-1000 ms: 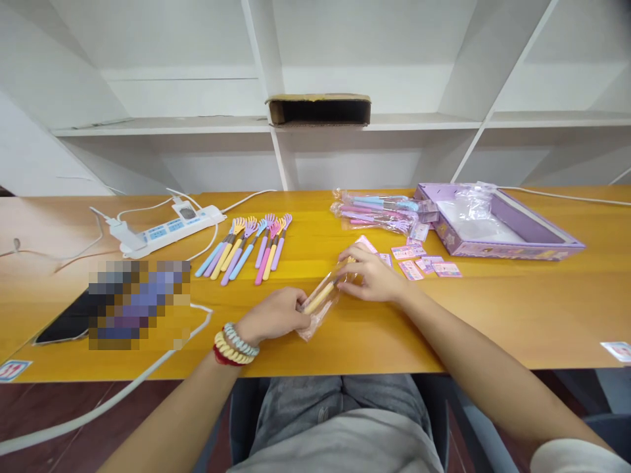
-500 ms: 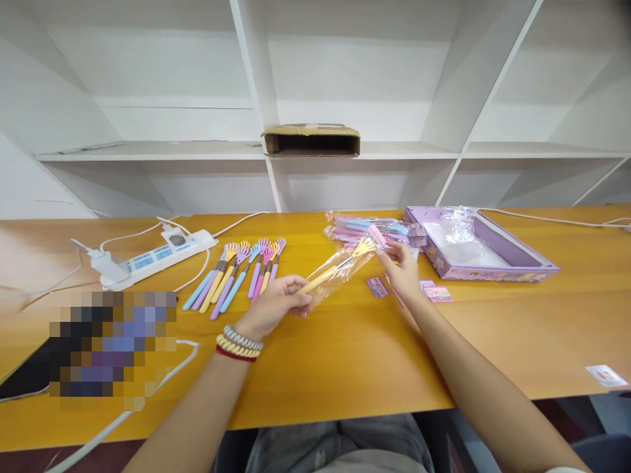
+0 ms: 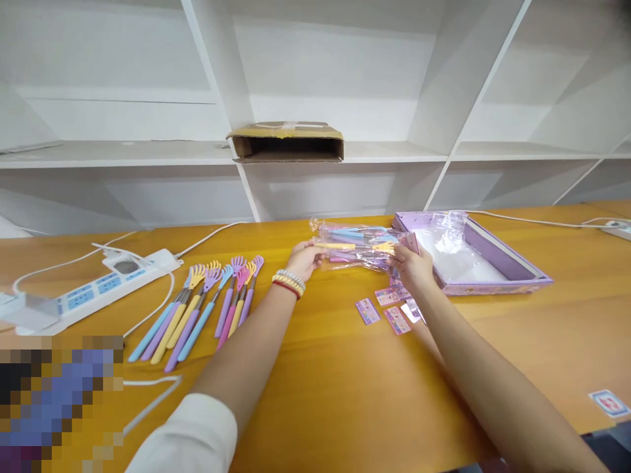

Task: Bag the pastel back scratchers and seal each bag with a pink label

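A yellow back scratcher (image 3: 345,246) in a clear plastic sleeve lies level between my two hands. My left hand (image 3: 304,258) is closed on its handle end. Beyond the claw end, my right hand (image 3: 412,265) pinches the sleeve by its pink card. Just behind and under it is a pile of bagged back scratchers (image 3: 352,233), blue and purple ones among them. Several unbagged back scratchers (image 3: 197,309) in blue, purple, yellow and pink lie side by side on the left. Small printed cards (image 3: 397,320) are scattered below my right hand.
To the right stands an open purple box (image 3: 497,288) with clear plastic inside. A white power strip (image 3: 98,289) with cables lies at the left. An open cardboard box (image 3: 288,157) sits on the white shelf (image 3: 384,156). A sticker (image 3: 610,403) lies near the table's right front edge.
Both hands have carried the bagged yellow back scratcher away from me, over to the pile of bagged ones. It has turned from slanted to nearly level. The view has shifted too.
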A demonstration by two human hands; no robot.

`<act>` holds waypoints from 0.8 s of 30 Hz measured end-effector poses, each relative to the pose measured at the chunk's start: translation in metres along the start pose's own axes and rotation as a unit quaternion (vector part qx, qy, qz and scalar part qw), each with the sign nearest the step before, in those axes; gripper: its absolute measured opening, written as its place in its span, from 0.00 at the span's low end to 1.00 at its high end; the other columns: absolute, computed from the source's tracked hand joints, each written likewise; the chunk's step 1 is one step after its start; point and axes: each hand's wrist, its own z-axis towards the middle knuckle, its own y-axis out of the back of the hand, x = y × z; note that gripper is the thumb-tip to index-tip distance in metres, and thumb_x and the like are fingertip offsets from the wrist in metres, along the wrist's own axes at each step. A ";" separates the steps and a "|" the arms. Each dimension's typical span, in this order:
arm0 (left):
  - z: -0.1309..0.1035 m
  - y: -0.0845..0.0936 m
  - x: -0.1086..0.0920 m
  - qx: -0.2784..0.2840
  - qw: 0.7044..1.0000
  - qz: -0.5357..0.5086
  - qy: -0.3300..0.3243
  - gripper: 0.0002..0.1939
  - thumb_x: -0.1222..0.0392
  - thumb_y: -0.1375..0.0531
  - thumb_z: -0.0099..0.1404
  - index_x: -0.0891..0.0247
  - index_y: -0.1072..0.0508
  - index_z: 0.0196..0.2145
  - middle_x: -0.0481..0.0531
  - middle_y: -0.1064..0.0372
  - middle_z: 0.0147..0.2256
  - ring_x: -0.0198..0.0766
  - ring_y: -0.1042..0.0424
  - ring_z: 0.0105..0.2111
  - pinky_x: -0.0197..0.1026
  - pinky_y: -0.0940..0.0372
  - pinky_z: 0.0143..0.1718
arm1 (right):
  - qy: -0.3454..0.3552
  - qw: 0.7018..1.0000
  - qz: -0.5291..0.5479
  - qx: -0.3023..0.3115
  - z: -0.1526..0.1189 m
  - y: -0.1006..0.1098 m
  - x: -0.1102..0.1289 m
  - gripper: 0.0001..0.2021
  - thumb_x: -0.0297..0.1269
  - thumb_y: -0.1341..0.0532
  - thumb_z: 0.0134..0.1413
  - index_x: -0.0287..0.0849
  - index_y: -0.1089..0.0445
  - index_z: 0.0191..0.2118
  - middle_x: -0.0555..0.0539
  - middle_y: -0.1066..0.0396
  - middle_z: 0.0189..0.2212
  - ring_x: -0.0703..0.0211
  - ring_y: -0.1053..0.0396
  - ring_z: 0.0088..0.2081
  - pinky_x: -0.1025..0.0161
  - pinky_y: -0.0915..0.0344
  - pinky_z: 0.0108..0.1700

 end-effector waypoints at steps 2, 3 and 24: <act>0.028 -0.019 -0.007 -0.022 0.999 0.040 -0.013 0.07 0.69 0.43 0.51 0.65 0.38 0.29 0.47 0.37 0.21 0.28 0.34 0.22 0.30 0.41 0.22 | 0.021 0.997 -0.067 -0.020 0.029 -0.001 -0.001 0.12 0.32 0.34 0.32 0.39 0.35 0.28 0.55 0.38 0.19 0.68 0.38 0.19 0.67 0.33 0.21; 0.041 -0.027 -0.011 -0.033 0.997 0.066 -0.020 0.06 0.68 0.42 0.50 0.65 0.37 0.28 0.48 0.37 0.21 0.30 0.33 0.23 0.31 0.41 0.22 | 0.020 0.994 -0.106 -0.029 0.044 -0.001 -0.001 0.11 0.31 0.34 0.32 0.39 0.36 0.26 0.55 0.37 0.19 0.68 0.37 0.18 0.67 0.34 0.20; 0.117 -0.064 -0.012 0.062 0.751 0.599 -0.271 0.15 0.62 0.51 0.58 0.60 0.25 0.35 0.56 0.28 0.38 0.45 0.31 0.41 0.51 0.45 0.49 | 0.223 0.553 -0.800 0.068 0.106 -0.019 0.009 0.16 0.37 0.47 0.52 0.36 0.33 0.45 0.33 0.37 0.48 0.41 0.43 0.52 0.48 0.47 0.49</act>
